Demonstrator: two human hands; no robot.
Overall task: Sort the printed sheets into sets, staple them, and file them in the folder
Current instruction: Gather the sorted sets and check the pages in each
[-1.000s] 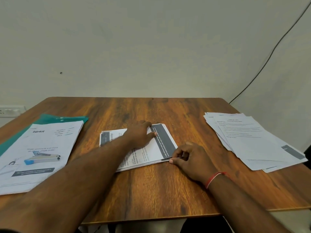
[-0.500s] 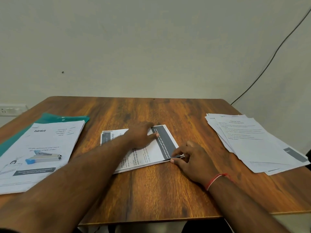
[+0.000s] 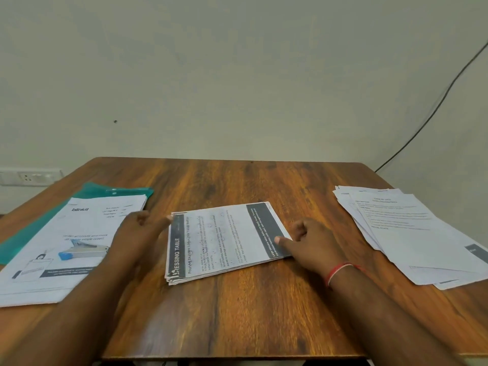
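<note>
Head view, looking down on a wooden worktop (image 3: pixel 237 313); by my reading you are squaring up one set before stapling; that set of printed sheets (image 3: pixel 224 241) lies flat in the middle, headed "DRESSING TABLE", its layers slightly stepped at the near-left corner; your left grip (image 3: pixel 137 233) sits just beside the set's left edge, fingers loosely curled and clasping nothing, though whether it touches the paper I cannot tell; your right grip (image 3: pixel 311 241) rests at the set's right end, thumb flat on the dark printed band, other fingers loosely bent beside the edge, nothing clasped; next, the edges likely need nudging flush, then one corner needs a staple; what looks like a blue-ended stapler (image 3: pixel 81 252) lies on a blinkit-printed sheet (image 3: pixel 79 225) at your left, nearer your left grip; a fanned pile of loose sheets (image 3: pixel 412 233) waits at the right, well apart; the green folder (image 3: pixel 126 191) lies flat at far left, mostly covered by the blinkit-printed sheet; what it holds, if anything, is hidden.
</note>
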